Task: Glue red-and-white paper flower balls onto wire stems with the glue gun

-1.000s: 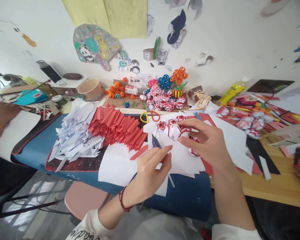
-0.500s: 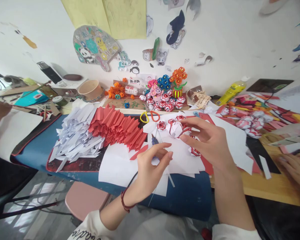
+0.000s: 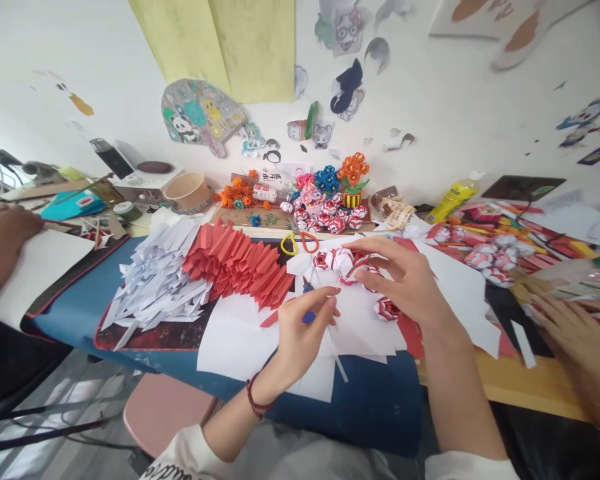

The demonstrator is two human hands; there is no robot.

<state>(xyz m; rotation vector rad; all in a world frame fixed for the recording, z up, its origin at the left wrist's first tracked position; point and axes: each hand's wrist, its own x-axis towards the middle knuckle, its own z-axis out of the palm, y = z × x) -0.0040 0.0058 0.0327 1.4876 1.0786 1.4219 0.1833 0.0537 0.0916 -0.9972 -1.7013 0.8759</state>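
Note:
My left hand [image 3: 303, 330] pinches a thin stick with a blue grip [image 3: 309, 315] over white paper sheets [image 3: 240, 340]. My right hand [image 3: 405, 283] curls over a red-and-white folded paper ball [image 3: 344, 261], fingertips touching it. More such balls [image 3: 386, 308] lie just beside and under the right hand. Left of both hands lie a fan of folded red paper pieces [image 3: 240, 263] and a pile of folded white pieces [image 3: 157, 283].
Yellow-and-red scissors [image 3: 300, 241] lie beyond the balls. Paper flowers [image 3: 337, 177] and a paper cup [image 3: 187, 190] stand by the wall. Another person's hand [image 3: 575, 330] rests at the right on the wooden table, a second person's arm [image 3: 3, 230] at the left. A pink stool [image 3: 165, 417] is below.
The hand at the right edge has come further in over the table. My left hand lifted slightly with the stick; my right hand stays on the ball. The view tilted up a little.

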